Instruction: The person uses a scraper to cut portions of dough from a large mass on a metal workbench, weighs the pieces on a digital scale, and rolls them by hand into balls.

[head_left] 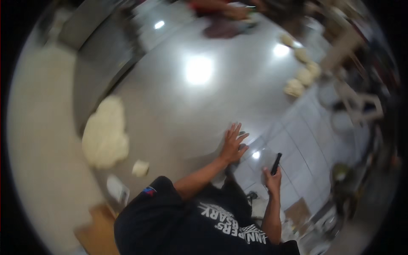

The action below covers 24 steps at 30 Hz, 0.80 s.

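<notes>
We noted the left hand (232,148), fingers splayed wide, smooth glossy table (170,106) beneath them. The right hand (273,180) gripped a slim black handle (276,163).

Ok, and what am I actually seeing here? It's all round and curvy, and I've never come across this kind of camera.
There is no machine here, just a person working bare-handed. The single picture comes from a wide fisheye camera on their head, looking down, so straight edges bend near the rim. The picture's left is their left.

The left hand is spread open by the edge of a shiny table; I can't tell whether it touches. The right hand, off the table's side, holds a slim black tool, too blurred to identify.

On the table, a big pale slab of dough lies at left, with a small dough piece near it and more dough lumps at upper right.
</notes>
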Available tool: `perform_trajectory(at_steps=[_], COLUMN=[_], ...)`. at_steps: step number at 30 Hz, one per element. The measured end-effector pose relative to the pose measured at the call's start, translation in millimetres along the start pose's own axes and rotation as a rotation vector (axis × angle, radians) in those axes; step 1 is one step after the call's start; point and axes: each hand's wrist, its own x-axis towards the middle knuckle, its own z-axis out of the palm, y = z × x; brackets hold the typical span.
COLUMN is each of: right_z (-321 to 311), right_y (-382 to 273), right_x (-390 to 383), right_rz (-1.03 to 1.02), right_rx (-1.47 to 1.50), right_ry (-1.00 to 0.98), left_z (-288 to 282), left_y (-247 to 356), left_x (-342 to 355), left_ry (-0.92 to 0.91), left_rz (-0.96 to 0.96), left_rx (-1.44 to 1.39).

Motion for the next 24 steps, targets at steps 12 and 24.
perform_trajectory(at_steps=[12,24], right_z=[287,529], right_y=[-77,-22], right_x=[-86,-173], right_rz=[-0.697,-0.465], right_rx=[-0.462,-0.643], right_ry=[-0.781,-1.038], left_z=[-310,-305], left_y=[-158,-181], left_x=[-341,-391], left_ry=[0.459,0.531], left_rz=[-0.845,-0.594], left_rx=[0.517,0.050])
